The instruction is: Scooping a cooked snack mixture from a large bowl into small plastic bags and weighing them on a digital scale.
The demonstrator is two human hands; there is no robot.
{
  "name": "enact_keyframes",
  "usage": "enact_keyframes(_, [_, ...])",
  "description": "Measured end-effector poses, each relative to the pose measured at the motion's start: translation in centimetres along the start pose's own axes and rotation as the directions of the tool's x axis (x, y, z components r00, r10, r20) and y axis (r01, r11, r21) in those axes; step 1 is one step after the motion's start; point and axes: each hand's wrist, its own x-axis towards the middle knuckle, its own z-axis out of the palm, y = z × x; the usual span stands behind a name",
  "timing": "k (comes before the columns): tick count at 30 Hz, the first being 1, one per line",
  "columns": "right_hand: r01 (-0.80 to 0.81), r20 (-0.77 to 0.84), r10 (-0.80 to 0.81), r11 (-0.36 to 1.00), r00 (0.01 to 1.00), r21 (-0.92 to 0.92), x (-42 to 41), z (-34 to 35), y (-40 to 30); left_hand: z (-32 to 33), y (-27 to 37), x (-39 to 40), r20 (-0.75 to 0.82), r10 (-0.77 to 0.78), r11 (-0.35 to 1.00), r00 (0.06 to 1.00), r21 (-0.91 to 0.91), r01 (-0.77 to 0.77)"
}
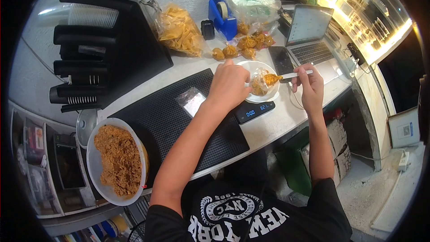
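Between the thumb and fingertips of my right hand is a white plastic spoon, its tip loaded with orange-brown food. The loaded end is at the mouth of a clear plastic bag that has more of the same food inside. My left hand pinches the bag's left edge; its fingertips are partly hidden. The bag sits in a white bowl on a black digital scale with lit digits. By my left forearm, a big tub contains crumbly orange-brown food.
Tied bags of food stand behind the bowl, near a blue tape dispenser and a bag of yellow chips. A phone and open laptop lie rightward. A black rubber mat carries a small plastic packet.
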Motion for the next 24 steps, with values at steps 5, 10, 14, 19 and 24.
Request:
enact_keyframes(5, [0.032, 0.044, -0.029, 0.997, 0.999, -0.069, 0.4, 0.6, -0.5, 1.1, 0.8, 1.7, 0.129, 0.032, 0.992, 0.991, 0.114, -0.047])
enact_keyframes(10, [-0.002, 0.091, 0.01, 0.996, 0.996, -0.087, 0.9, 0.8, -0.6, 2.7, 0.1, 2.3, 0.076, 0.027, 0.988, 0.997, 0.152, -0.038])
enact_keyframes(14, [-0.119, 0.11, 0.113, 0.992, 0.987, 0.043, 1.5, 0.1, 0.6, 3.2, -0.3, 2.1, 0.062, 0.034, 0.998, 0.998, 0.052, -0.037])
enact_keyframes(19, [-0.207, 0.042, 0.203, 0.942, 0.978, 0.265, 1.3, -0.9, 2.9, 2.8, -0.2, 1.7, 0.069, 0.009, 1.0, 0.998, 0.007, -0.009])
enact_keyframes(24, [-0.295, 0.054, 0.302, 0.851, 0.952, 0.434, 0.8, -1.2, 3.9, 2.0, 0.0, 1.3, 0.069, -0.004, 1.0, 0.998, -0.009, 0.004])
